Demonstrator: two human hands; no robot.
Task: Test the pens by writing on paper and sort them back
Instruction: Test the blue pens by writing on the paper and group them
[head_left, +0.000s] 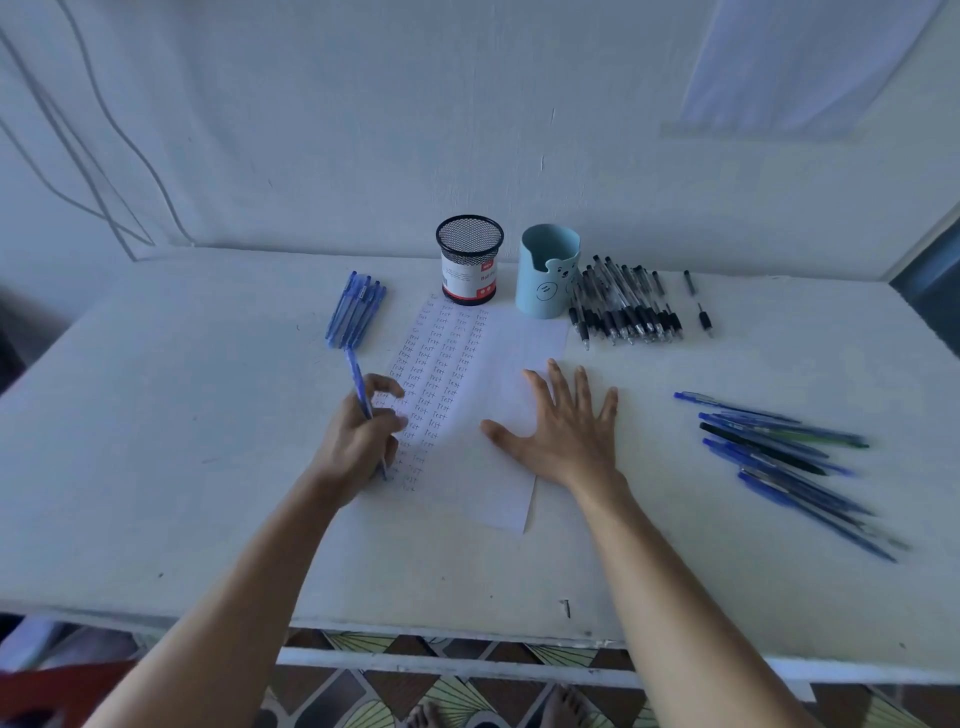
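My left hand (358, 431) grips a blue pen (357, 379) in a writing hold, its tip down at the lower left of the paper (498, 467). The sheet carries several columns of the handwritten word "Test" on its left half. My right hand (563, 426) lies flat with spread fingers on the paper's right half. A row of blue pens (357, 309) lies at the back left. Black pens (623, 304) lie in a bunch at the back right. A loose fan of mostly blue pens (784, 457) lies at the right.
A black mesh cup (470, 260) and a pale blue bear-face holder (548, 270) stand behind the paper, against the wall. Two black pen parts (696, 304) lie apart, right of the black bunch. The table's front edge (467, 629) runs below my forearms.
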